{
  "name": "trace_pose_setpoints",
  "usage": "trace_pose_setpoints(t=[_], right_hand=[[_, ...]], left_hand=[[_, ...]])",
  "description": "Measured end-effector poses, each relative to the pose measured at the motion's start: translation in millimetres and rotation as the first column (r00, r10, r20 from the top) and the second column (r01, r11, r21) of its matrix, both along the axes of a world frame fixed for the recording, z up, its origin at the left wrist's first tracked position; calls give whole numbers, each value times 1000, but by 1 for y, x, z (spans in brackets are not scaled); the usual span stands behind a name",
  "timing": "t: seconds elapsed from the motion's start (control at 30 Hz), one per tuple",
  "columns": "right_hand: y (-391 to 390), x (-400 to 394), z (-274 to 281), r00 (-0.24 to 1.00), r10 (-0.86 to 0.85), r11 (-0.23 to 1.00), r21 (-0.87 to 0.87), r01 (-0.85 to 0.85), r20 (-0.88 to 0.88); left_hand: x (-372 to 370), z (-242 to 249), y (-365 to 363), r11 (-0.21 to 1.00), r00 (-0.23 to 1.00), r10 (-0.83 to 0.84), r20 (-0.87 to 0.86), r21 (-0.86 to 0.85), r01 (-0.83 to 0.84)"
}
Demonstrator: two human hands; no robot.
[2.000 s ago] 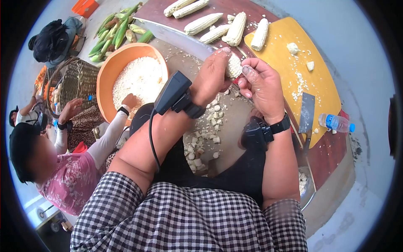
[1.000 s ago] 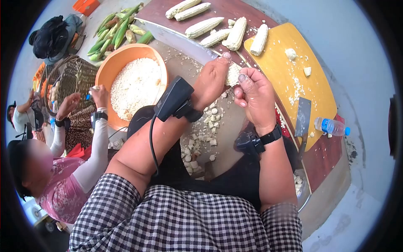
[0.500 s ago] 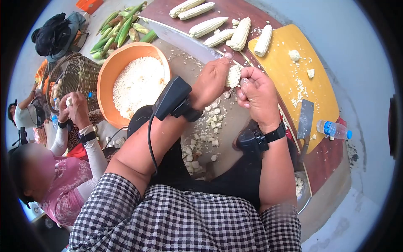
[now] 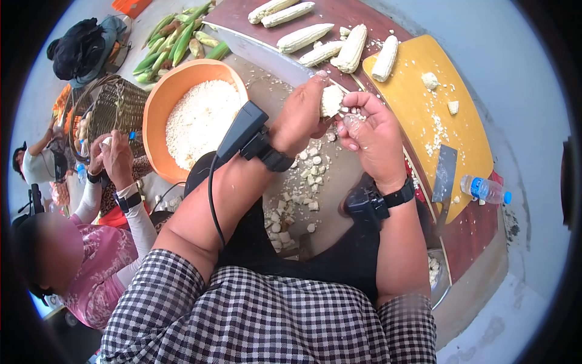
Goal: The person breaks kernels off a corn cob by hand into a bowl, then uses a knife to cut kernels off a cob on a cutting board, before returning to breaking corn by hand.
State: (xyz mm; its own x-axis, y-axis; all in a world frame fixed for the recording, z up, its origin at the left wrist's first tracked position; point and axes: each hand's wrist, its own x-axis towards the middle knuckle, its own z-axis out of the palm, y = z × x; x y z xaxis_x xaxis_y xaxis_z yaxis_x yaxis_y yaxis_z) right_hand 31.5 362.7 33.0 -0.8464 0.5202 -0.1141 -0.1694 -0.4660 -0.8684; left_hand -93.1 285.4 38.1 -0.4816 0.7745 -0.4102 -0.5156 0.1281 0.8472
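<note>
My left hand (image 4: 300, 115) grips a short piece of white corn cob (image 4: 331, 101) between thumb and fingers. Close against the cob's right side is my right hand (image 4: 371, 130), its thumb and index finger pinched near loose kernels. Both hands are above the floor, beside the edge of the dark red table (image 4: 470, 249). Several whole white cobs (image 4: 305, 37) lie on the table's far part. A yellow cutting board (image 4: 448, 73) carries scattered kernels, cob pieces and a cleaver (image 4: 445, 173).
An orange basin (image 4: 159, 115) of kernels stands left of my hands. Cut cob pieces (image 4: 285, 209) litter the floor below. Beyond are green corn ears (image 4: 179, 45) and a wicker basket (image 4: 115, 112). A person (image 4: 100, 261) sits at left. A water bottle (image 4: 483, 188) lies at right.
The cob piece in my left hand has shifted slightly left and up and has turned. My right fingers have moved a little along its side.
</note>
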Motion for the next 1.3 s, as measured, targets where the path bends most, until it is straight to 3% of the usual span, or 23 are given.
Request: trace_pose_setpoints(t=[0.2, 0.4, 0.53, 0.6, 0.7, 0.8, 0.9, 1.1, 1.3], right_hand=[[-2, -2, 3, 995, -78, 978, 200, 64, 62], [-4, -4, 0, 989, -126, 973, 202, 109, 77], [-7, -8, -2, 960, -233, 901, 407, 152, 158], [-7, -10, -6, 946, -278, 841, 518, 156, 167], [-7, -13, -6, 946, -289, 869, 455, 194, 149], [4, -10, -9, 993, -110, 994, 4, 110, 48], [9, -11, -9, 995, -64, 968, -245, 43, -81], [6, -13, 1, 993, -87, 964, -257, 63, -86], [6, -16, -10, 1000, -18, 999, -40, 17, -24]], left_hand=[[1, -2, 0, 999, 999, 37, 2, -3, -37], [0, -3, -1, 1000, 999, 7, -50, 1, -7], [-1, -4, -2, 998, 993, -58, -106, 10, 60], [2, -4, 0, 1000, 990, -7, -140, 15, 9], [3, 2, 2, 1000, 995, 16, -98, -1, -16], [1, 5, 1, 1000, 999, -19, 34, 18, 19], [-7, -1, -2, 989, 978, -99, 184, 129, 76], [-7, -3, 0, 980, 962, -42, 269, 199, -12], [-6, -11, 0, 980, 979, 17, 201, 191, -56]])
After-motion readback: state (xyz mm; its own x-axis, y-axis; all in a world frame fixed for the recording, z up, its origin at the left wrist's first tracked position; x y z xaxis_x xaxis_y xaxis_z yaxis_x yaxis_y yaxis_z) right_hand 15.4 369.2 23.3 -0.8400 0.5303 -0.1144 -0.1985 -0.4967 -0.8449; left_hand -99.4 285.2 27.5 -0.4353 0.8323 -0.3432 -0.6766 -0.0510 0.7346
